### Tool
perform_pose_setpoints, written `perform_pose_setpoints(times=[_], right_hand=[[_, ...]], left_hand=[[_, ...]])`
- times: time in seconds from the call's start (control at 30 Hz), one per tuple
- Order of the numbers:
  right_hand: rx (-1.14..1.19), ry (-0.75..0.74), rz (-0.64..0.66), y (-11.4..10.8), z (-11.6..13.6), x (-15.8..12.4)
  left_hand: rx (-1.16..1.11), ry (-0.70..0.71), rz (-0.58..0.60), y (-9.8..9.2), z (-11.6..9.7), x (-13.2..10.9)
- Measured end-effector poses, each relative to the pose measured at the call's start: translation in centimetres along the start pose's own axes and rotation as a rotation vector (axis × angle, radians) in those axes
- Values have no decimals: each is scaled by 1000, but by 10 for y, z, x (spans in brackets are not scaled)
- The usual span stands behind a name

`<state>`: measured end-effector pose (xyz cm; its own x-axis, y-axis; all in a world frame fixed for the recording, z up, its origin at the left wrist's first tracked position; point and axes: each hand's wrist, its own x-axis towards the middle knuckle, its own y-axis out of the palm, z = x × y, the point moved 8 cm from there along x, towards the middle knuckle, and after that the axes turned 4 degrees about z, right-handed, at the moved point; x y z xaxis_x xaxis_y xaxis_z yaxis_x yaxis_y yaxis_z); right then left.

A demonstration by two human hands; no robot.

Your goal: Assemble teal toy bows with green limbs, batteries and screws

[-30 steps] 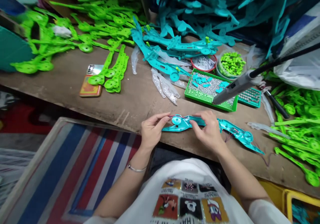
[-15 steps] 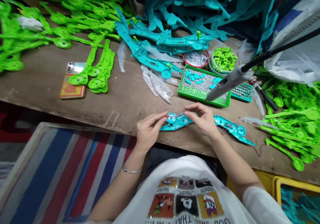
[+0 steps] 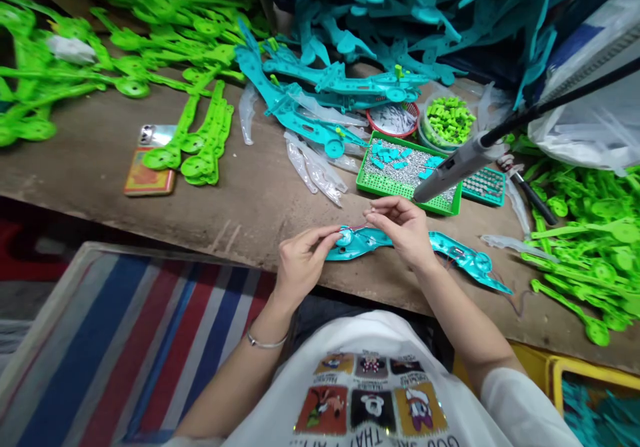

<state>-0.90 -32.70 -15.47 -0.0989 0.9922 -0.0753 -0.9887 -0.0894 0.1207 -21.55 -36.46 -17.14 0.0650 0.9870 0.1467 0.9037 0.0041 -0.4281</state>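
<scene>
A long curved blue plastic shell point(image 3: 367, 239) lies on the bench in front of me, its hollow side up, with thin wires along it. My left hand point(image 3: 303, 258) is at its left end, thumb and forefinger pinched by the round socket on a thin reddish wire point(image 3: 357, 226). Above the shell's middle, my right hand point(image 3: 403, 227) pinches the other end of that wire between thumb and forefinger. Part of the shell is hidden behind my right hand. More wires point(image 3: 501, 280) trail from its right end.
A green tray point(image 3: 407, 202) of small metal parts stands beyond my hands, below a grey rod-shaped tool point(image 3: 445, 169). Green plastic pieces point(image 3: 600, 254) are heaped at right. Further blue shells point(image 3: 300, 117), a tub of green bits point(image 3: 450, 120) and a phone point(image 3: 149, 170) lie around.
My left hand has moved slightly right, closer to the round socket. My right hand has lifted a little, and the wire between the hands is less plainly visible.
</scene>
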Motion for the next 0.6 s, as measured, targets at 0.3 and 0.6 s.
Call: perform_pose_setpoints(times=[0.3, 0.6], right_hand=[[-700, -361, 175, 6, 17, -26], [-788, -213, 135, -3, 1, -19]], left_hand=[[-111, -175, 0, 0, 16, -4], [-220, -211, 88, 8, 16, -6]])
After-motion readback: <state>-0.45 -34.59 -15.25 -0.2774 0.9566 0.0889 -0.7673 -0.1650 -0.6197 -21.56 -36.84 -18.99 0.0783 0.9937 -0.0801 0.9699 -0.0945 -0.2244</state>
